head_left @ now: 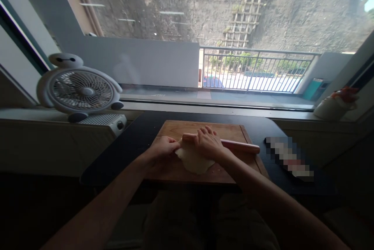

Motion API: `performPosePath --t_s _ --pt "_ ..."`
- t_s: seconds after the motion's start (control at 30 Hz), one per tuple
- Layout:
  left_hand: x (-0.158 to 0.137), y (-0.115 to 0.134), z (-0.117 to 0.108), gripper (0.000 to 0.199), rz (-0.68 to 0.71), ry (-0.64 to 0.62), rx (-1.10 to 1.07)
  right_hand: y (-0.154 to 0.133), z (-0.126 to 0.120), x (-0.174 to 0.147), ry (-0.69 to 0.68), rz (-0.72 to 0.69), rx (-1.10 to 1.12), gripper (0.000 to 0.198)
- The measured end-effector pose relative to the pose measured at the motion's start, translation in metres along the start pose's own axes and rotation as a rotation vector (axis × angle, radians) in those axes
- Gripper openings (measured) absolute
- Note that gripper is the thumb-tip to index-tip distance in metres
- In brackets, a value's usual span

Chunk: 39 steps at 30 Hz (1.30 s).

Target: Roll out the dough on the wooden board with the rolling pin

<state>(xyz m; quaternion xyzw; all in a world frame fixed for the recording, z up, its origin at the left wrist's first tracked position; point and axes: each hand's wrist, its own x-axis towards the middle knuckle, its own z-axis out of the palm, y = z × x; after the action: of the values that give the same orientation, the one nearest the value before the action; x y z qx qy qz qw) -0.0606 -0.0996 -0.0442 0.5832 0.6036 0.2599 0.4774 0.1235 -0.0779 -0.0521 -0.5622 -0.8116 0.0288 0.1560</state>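
A flat, uneven sheet of pale dough lies on a wooden board. Across its far part rests a wooden rolling pin, slanting down toward the right. My right hand lies over the pin left of its middle, fingers bent over it. At the dough's left edge, my left hand pinches the rim between thumb and fingers. The pin's left end shows just right of my left hand. Part of the dough is hidden under my right hand.
The board stands on a dark table. A pixelated flat object lies at the table's right. On the left ledge is a white fan; a pale figurine sits on the right sill. A large window is behind the table.
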Motion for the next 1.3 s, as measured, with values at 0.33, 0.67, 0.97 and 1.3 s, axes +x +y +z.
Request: performPosePath --t_s 0.33,0.67,0.97,1.3 --pt "0.002 -0.012 0.000 0.026 0.057 0.053 0.007 0.005 -0.007 0.015 -0.149 0.091 -0.003 0.054" --pt "0.004 -0.015 0.004 0.030 0.079 0.097 0.057 0.012 -0.011 0.034 -0.196 0.152 0.000 0.054" --pt "0.004 -0.015 0.006 0.022 0.077 0.101 0.030 0.011 -0.006 0.015 -0.136 0.052 -0.025 0.053" --pt "-0.007 -0.015 0.010 0.047 0.183 0.145 -0.082 0.009 0.001 -0.003 0.012 -0.025 -0.067 0.050"
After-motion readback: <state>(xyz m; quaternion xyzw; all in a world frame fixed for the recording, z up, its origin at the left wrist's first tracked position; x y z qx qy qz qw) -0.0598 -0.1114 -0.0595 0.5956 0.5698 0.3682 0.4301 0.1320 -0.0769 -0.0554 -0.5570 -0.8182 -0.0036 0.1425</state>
